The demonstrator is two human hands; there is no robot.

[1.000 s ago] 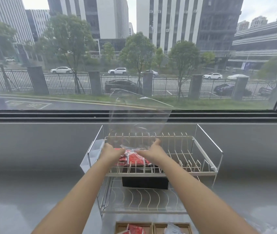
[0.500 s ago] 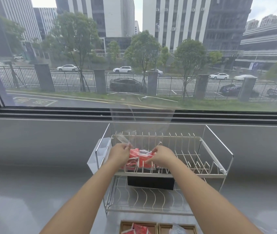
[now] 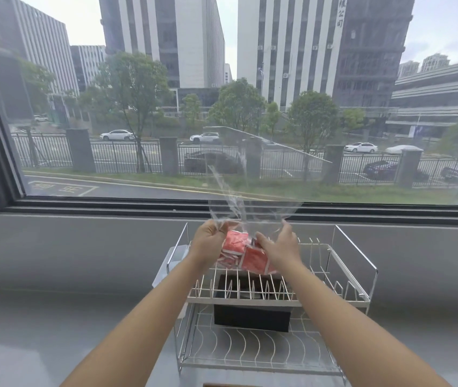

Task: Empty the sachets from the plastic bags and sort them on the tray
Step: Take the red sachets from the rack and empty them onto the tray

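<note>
Head view, all placed vs the wire rack (image 3: 274,277) on the bench (image 3: 54,331). My left hand (image 3: 210,241) sits just above the rack's top tier, near its left-rear corner, fingers curled and pinching a gathered bit of the clear plastic bag (image 3: 250,191). My right hand (image 3: 279,247) is just beside it, over the top tier's middle; thumb up, fingers curled into the film and onto the red sachets (image 3: 246,254). Both grips closed on the bag, then. Bag's loose end fans up above the rack, across the window (image 3: 236,107). Sachets bunch low inside the bag, between my hands, just above the top-tier wires; can't tell if they touch the wires. A black box (image 3: 251,311) sits under the top tier. The tray's barely a sliver below the rack at frame bottom, so no telling its compartments.

Step in hand, I reckon: getting the bag open and the sachets out. To do it well: find the mouth first, pull the film apart w/ both pinches, don't squeeze the sachets. Tip over the tray, not the rack, since sachets could slip thru the wires.
</note>
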